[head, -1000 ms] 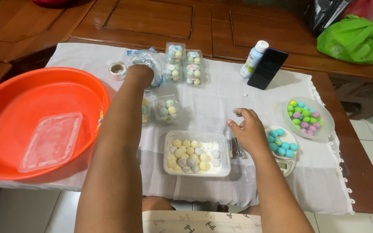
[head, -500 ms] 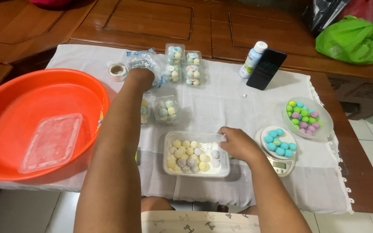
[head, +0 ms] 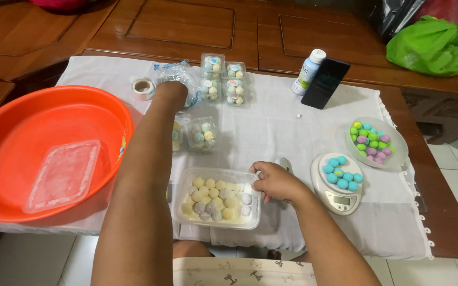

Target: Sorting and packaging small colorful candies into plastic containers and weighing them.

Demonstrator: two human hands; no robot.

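Observation:
My left hand (head: 172, 91) reaches far across the white cloth and rests on a clear plastic bag (head: 180, 77) beside a roll of tape (head: 143, 88); its fingers are hidden behind the wrist. My right hand (head: 274, 181) is curled at the right rim of a clear tray (head: 216, 203) filled with pale yellow and grey balls, fingers pinched at its corner. Small clear boxes of coloured balls (head: 222, 79) stand in a cluster near my left hand, and two more boxes (head: 200, 134) sit beside my forearm.
A big orange basin (head: 38, 114) with a clear lid (head: 63, 175) inside lies left. To the right are a kitchen scale (head: 338, 185) carrying blue balls, a bowl of mixed coloured balls (head: 374, 142), a white bottle (head: 308, 71), a dark phone (head: 325, 82), and a green bag (head: 432, 44).
My right hand has moved left from beside the scale to the right edge of the tray and closed there. My left arm has stayed stretched toward the plastic bag.

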